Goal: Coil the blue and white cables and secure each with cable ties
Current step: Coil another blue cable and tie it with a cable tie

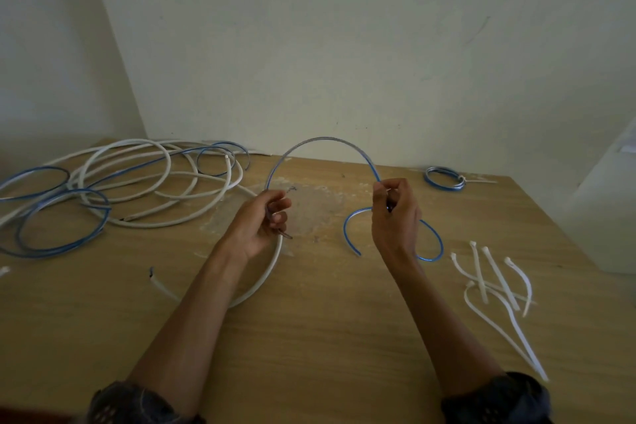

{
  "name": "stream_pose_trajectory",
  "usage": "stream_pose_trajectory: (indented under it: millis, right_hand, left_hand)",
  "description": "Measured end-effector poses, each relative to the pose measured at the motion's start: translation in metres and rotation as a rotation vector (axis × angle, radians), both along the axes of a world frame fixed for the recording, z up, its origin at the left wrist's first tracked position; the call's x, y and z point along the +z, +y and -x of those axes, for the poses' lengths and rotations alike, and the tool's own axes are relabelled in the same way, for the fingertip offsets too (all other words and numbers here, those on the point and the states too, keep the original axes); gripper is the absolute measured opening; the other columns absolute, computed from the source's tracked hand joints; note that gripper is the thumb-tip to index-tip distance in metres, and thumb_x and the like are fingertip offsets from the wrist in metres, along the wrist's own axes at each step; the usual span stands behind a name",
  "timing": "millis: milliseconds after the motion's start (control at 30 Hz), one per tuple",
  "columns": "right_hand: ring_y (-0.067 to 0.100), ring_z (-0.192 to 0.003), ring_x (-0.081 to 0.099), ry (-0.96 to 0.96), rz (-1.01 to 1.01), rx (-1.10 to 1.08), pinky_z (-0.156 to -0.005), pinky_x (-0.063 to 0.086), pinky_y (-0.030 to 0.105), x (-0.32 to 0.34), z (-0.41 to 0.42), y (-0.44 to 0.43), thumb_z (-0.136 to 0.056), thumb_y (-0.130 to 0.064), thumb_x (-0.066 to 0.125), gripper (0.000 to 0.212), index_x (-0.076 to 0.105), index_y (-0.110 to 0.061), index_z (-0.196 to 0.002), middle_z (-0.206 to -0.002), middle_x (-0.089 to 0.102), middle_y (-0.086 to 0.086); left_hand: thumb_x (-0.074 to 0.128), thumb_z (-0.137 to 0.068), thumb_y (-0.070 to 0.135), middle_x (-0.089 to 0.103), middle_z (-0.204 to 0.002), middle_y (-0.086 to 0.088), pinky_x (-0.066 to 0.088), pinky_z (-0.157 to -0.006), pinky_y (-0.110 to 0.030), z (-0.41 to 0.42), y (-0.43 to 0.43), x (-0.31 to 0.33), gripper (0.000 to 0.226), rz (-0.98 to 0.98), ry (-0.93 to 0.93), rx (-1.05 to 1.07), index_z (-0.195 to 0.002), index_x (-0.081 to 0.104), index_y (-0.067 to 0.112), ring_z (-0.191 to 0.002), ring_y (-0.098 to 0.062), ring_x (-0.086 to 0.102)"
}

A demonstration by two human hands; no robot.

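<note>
While both hands grip it, the blue cable (321, 143) bends in an arch over the table (344, 337). The left hand (263, 217) is closed on one end, the right hand (395, 213) on the other, its tail curling near. Springy, it could pop loose. Ties (495, 282) lie right.
</note>
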State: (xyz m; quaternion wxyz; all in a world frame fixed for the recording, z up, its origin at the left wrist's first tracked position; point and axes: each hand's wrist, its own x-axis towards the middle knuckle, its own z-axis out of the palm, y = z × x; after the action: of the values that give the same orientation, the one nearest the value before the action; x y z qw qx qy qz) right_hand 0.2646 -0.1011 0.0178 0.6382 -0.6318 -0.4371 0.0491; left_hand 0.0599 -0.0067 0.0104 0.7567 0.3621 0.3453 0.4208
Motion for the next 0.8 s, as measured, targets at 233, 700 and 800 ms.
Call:
stream_pose_trajectory:
  millis: [233,700,800]
  right_hand:
    - [0.013,-0.077,0.064,-0.081,0.174,-0.057,-0.072,0.052,0.032,-0.009,-0.020,0.005,-0.099,-0.020,0.062,0.011,0.070,-0.014,-0.093,-0.082,0.070,-0.003]
    - [0.017,-0.072,0.068,-0.791,0.227,0.392,-0.074,0.051,0.041,0.002,0.018,-0.006,-0.101,-0.022,0.057,0.008,0.063,-0.017,-0.098,-0.077,0.071,-0.007]
    - [0.011,-0.073,0.064,-0.835,0.214,0.371,-0.089,0.044,0.045,0.004,0.011,-0.004,-0.099,-0.026,0.054,0.011,0.062,-0.021,-0.092,-0.071,0.067,-0.010]
  left_hand:
    - [0.042,-0.088,0.022,0.022,-0.069,0.006,0.038,-0.046,-0.025,0.008,0.000,0.005,0.014,0.048,-0.568,-0.220,-0.076,0.041,0.017,-0.057,-0.010,0.023]
    - [0.035,-0.108,0.035,0.062,-0.077,0.001,0.052,-0.064,-0.033,-0.023,-0.023,-0.013,0.034,-1.241,0.735,0.068,-0.088,0.056,0.018,-0.067,-0.011,0.060]
    - [0.029,-0.108,0.039,0.059,-0.059,0.005,0.050,-0.061,-0.040,-0.025,-0.021,-0.010,0.036,-1.438,0.968,0.095,-0.086,0.053,0.022,-0.050,-0.016,0.056]
